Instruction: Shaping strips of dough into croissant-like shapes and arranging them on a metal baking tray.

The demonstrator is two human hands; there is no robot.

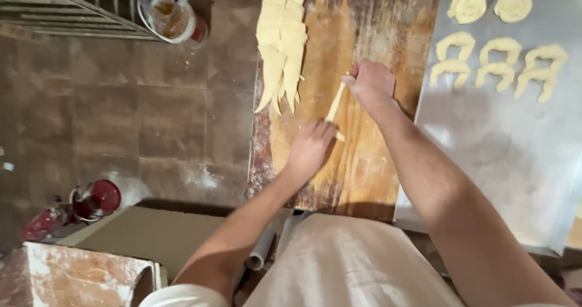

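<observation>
Looking down from the head: the left hand (310,146) and right hand (368,80) each pinched an end of a dough strip (335,106) over the floury board (357,167). It looked like rolling; shaping likely came next. Fingertips were hidden. The tray (515,161) was cut off.
</observation>
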